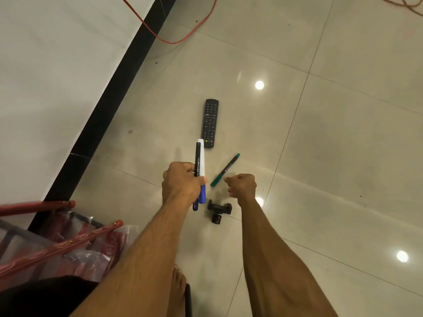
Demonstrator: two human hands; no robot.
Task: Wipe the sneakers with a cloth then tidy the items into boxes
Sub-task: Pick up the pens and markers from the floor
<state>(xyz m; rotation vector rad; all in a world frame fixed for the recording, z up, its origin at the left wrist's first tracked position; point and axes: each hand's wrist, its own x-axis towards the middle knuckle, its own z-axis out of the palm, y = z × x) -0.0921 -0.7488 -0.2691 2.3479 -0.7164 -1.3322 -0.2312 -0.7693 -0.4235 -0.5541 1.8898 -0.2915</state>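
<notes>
My left hand (182, 183) is closed around two pens held upright together: a dark blue pen (197, 165) and a white marker with a blue cap (201, 156). My right hand (242, 187) hovers just right of it with the fingers curled and nothing in them, close to the lower end of a green pen (225, 170) that lies on the tiled floor. A black remote control (210, 123) lies on the floor beyond the pens. A small black phone-holder clamp (218, 210) sits on the floor between my wrists. No sneakers, cloth or boxes are in view.
A red metal rack (52, 243) with a plastic bag of red-printed items stands at the lower left. A black skirting strip (107, 106) runs along the white wall at left. An orange cable (183, 37) loops across the floor at the top. My bare foot (177, 287) shows at the bottom.
</notes>
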